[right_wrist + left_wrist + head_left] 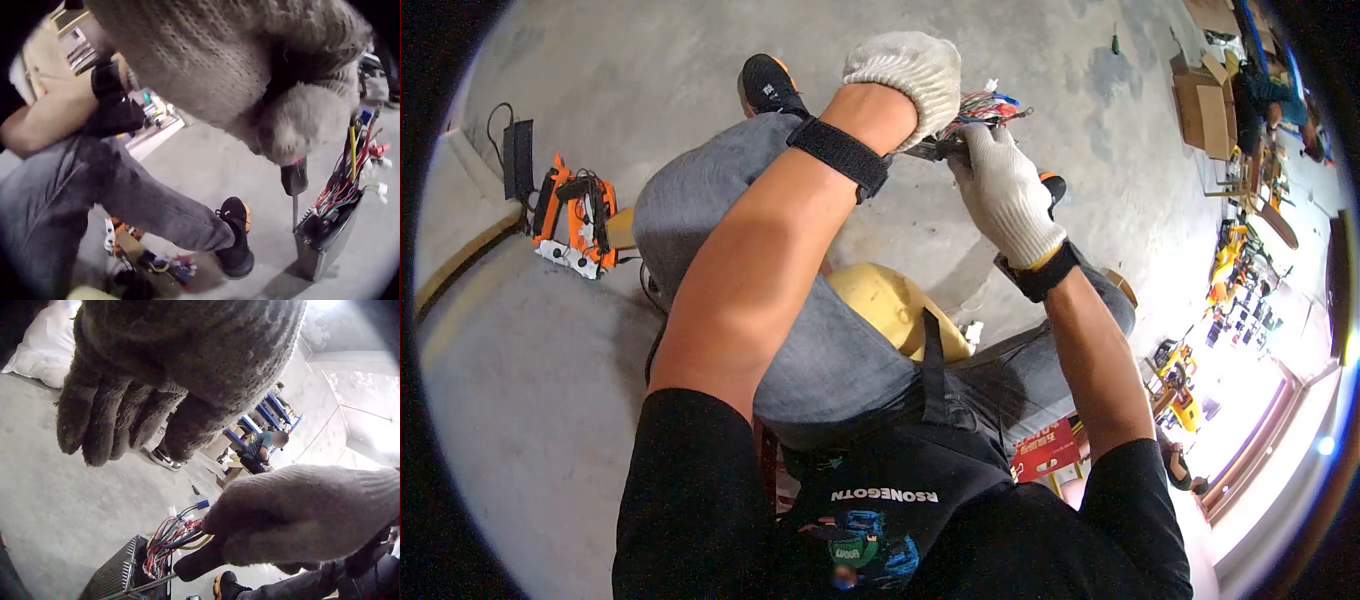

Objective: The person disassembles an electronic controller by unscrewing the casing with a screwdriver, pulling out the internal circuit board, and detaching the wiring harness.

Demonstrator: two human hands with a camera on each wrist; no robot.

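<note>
Closest, a gloved left hand [187, 362] hangs with fingers loose, apparently holding nothing. The gloved right hand [1005, 190] grips a screwdriver [295, 177], its tip apparently at one corner of a finned metal case [114, 573] near the floor [1040, 60]. Stiff, likely heavy, the case is best held by its sides, sparing the wires [170, 540]. Shirt lettering [885, 496]: perhaps "RSONEGOTN".

Support surface: grey concrete floor [530, 390], mottled with darker patches. Directly on it: finned metal case [325, 244], apparently standing; black shoe with orange trim [235, 215], near the case. Green-handled screwdriver [1115, 44] lies well apart. Open cardboard box [1203, 115], head view's upper right. Orange, black and white assembly [581, 225], type unclear, far left. White sack [47, 347], left-wrist view's upper-left corner.
</note>
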